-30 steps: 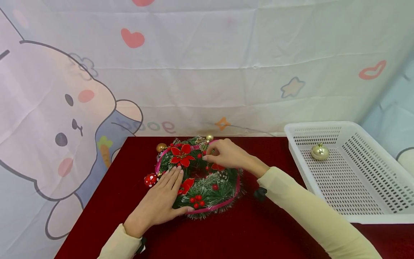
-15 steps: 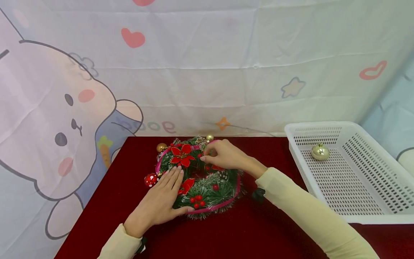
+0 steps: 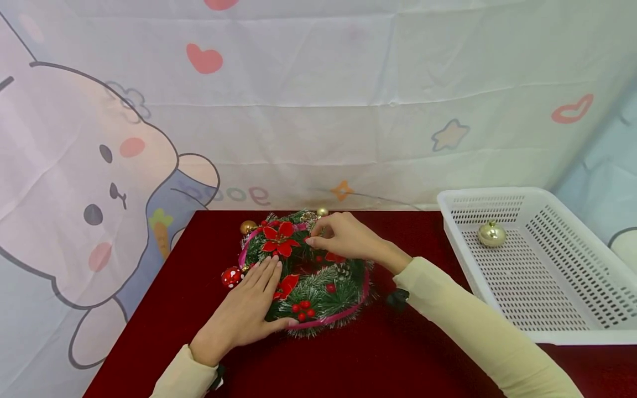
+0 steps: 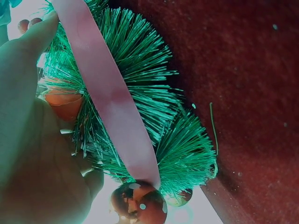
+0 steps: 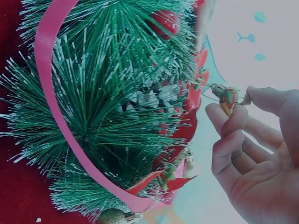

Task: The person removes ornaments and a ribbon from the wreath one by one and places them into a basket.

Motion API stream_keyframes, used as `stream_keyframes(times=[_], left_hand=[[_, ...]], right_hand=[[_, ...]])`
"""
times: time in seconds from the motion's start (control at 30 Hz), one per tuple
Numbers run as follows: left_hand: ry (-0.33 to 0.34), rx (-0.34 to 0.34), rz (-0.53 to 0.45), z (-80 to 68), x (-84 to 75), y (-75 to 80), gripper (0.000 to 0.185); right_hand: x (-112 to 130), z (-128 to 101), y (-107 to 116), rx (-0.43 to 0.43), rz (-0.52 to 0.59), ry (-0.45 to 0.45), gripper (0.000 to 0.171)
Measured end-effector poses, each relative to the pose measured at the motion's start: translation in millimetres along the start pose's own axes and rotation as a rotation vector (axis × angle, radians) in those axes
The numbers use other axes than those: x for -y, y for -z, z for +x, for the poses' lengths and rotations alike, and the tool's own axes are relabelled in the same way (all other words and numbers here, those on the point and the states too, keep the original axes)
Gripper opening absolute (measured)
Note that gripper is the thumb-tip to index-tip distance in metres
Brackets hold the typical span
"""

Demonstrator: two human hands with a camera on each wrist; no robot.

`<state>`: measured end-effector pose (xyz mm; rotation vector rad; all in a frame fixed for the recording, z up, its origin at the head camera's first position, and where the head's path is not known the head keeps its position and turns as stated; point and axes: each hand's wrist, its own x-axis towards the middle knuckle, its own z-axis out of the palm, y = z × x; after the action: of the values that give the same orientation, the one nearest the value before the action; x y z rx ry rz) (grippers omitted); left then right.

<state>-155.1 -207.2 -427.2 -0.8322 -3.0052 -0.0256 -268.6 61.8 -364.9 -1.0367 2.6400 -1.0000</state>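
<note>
The wreath [image 3: 318, 292], with its red poinsettia [image 3: 280, 239] and pink ribbon [image 3: 338, 317], lies on the red-covered bench [image 3: 343, 365], and the left hand [image 3: 249, 301] rests on the wreath's left side with fingers outstretched, its thumb at the near edge. Over the wreath's far right part, the right hand [image 3: 350, 237] pinches a small shiny gold ornament [image 5: 229, 97] between thumb and fingers. A white-spotted red ball [image 3: 231, 277] sits at the wreath's left edge, while well to the wreath's right a white basket [image 3: 473, 276] contains a gold bauble [image 3: 491, 235].
</note>
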Motion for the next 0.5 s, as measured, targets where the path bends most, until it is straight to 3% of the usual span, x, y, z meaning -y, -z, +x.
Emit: stream_keyframes(times=[0.23, 0.5], left_hand=[[0.008, 0.006, -0.012, -0.3, 0.5, -0.4, 0.109], [0.017, 0.019, -0.021, 0.3, 1.1, -1.2, 0.11]], right_hand=[[5, -3, 8, -0.034, 0.027, 0.004, 0.022], [15, -18, 31, -0.058, 0.153, -0.021, 0.021]])
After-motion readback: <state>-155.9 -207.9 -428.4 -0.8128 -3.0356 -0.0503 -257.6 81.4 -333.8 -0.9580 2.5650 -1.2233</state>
